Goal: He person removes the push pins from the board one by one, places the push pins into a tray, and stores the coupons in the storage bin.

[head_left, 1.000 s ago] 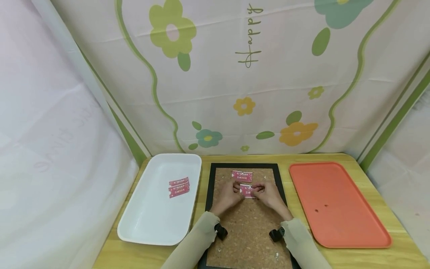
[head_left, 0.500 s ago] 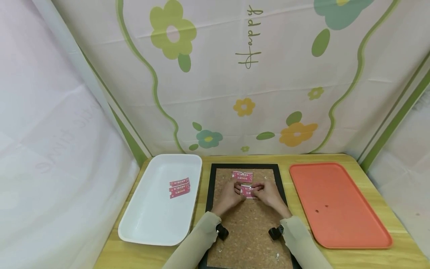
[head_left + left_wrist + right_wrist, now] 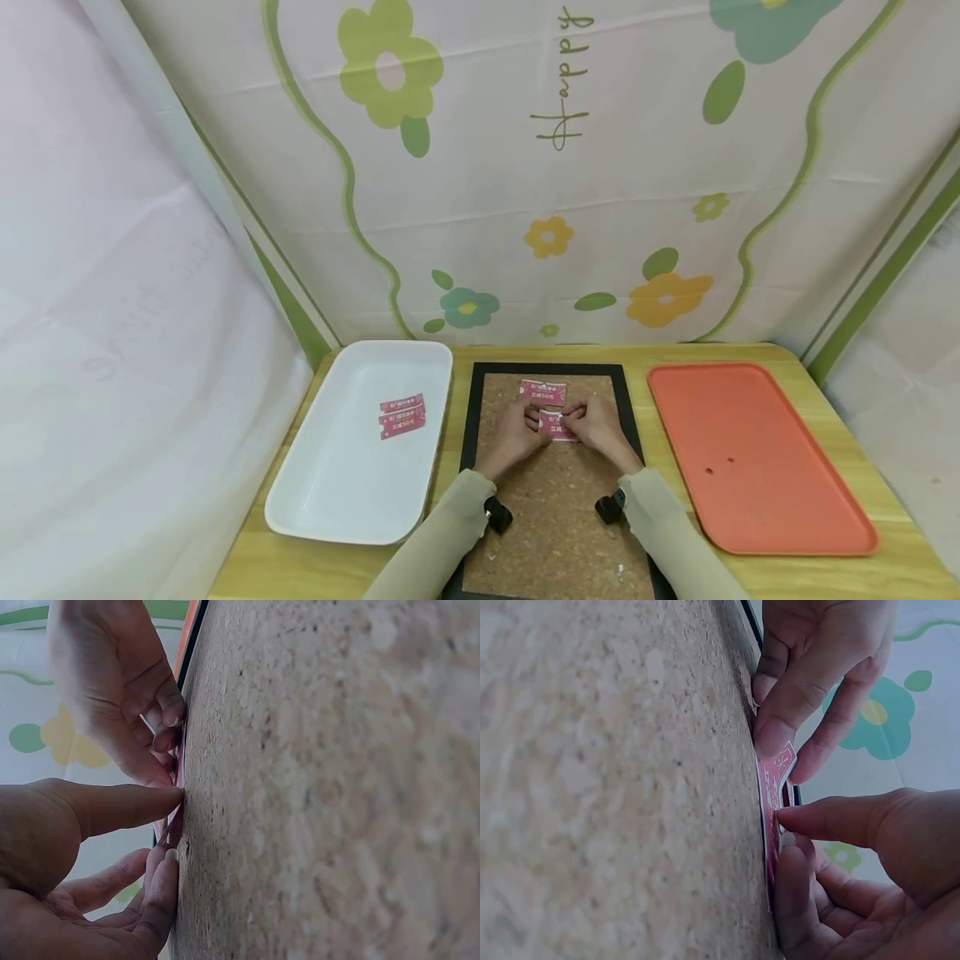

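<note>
A pink-red coupon [image 3: 552,426] with white print lies against the cork board [image 3: 555,517], its right half hidden under fingers. My left hand [image 3: 519,433] holds its left end; in the right wrist view the left thumb [image 3: 774,739] lies on the coupon [image 3: 771,780], whose edge lifts off the cork. My right hand [image 3: 597,427] pinches the coupon's right part with thumb and index finger. At its top edge, beside the right fingertips, a tiny pale spot shows, too small to identify. Just above, another coupon [image 3: 543,392] lies on the board with a small shiny dot at its top.
A white tray [image 3: 337,492] on the left holds two overlapping coupons [image 3: 402,417]. To the right, an orange tray [image 3: 780,483] bears two small dark dots [image 3: 720,465], possibly tacks. The board's black frame [image 3: 471,417] rests on a wooden table [image 3: 247,558].
Both hands stay on the same coupon. The right wrist has shifted slightly inward to the left; the head view has drifted a little.
</note>
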`<state>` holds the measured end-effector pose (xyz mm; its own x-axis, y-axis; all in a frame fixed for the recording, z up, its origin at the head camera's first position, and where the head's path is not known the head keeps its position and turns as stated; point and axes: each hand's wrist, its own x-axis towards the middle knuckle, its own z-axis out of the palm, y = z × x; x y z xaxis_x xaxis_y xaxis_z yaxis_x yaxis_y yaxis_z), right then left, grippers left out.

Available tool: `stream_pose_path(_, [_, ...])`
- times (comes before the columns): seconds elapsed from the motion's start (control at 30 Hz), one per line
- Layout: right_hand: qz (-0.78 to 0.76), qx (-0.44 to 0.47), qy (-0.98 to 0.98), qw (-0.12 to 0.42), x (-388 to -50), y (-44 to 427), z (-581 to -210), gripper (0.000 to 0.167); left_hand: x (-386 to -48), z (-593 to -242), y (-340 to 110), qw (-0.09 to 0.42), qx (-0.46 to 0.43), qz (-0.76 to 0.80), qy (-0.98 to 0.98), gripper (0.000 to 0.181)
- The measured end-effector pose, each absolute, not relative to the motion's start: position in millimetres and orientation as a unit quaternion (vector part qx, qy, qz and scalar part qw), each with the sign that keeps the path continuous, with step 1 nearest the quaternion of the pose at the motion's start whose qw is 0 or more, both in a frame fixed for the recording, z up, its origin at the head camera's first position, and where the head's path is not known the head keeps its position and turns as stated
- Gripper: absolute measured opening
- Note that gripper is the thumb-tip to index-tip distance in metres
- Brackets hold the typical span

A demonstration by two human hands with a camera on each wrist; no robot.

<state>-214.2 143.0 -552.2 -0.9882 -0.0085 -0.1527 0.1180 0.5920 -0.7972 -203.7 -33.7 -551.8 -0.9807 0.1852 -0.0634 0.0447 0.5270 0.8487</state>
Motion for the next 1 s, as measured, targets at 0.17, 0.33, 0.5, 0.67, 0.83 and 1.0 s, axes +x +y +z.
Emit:
stream_pose_path(0.17, [-0.450, 0.039, 0.889, 0.076, -216.5, 144.1, -552.5, 0.012, -203.9, -549.7, -32.9, 0.071, 0.064, 0.481, 0.872, 0.046])
stream_pose_path(0.33, [-0.431, 0.040, 0.899, 0.065, -217.9, 144.4, -553.3, 0.015, -204.1, -549.3, -32.0, 0.070, 0.064, 0.476, 0.874, 0.048])
stream_pose_path(0.5, [-0.422, 0.040, 0.904, 0.064, -218.2, 142.9, -553.9, 0.016, -204.3, -550.2, -31.4, 0.077, 0.053, 0.479, 0.873, 0.048])
stream_pose_path(0.67, [-0.410, 0.038, 0.909, 0.068, -218.3, 141.4, -553.7, 0.013, -203.8, -550.7, -32.1, 0.077, 0.048, 0.486, 0.869, 0.048])
stream_pose_path(0.83, [-0.389, 0.009, 0.920, 0.049, -216.7, 139.0, -549.7, 0.008, -203.7, -551.5, -33.1, 0.072, 0.056, 0.488, 0.868, 0.049])
stream_pose_path(1.0, [-0.375, -0.013, 0.926, 0.037, -215.7, 135.7, -545.8, 0.005, -202.9, -551.7, -34.1, 0.068, 0.062, 0.488, 0.868, 0.048])
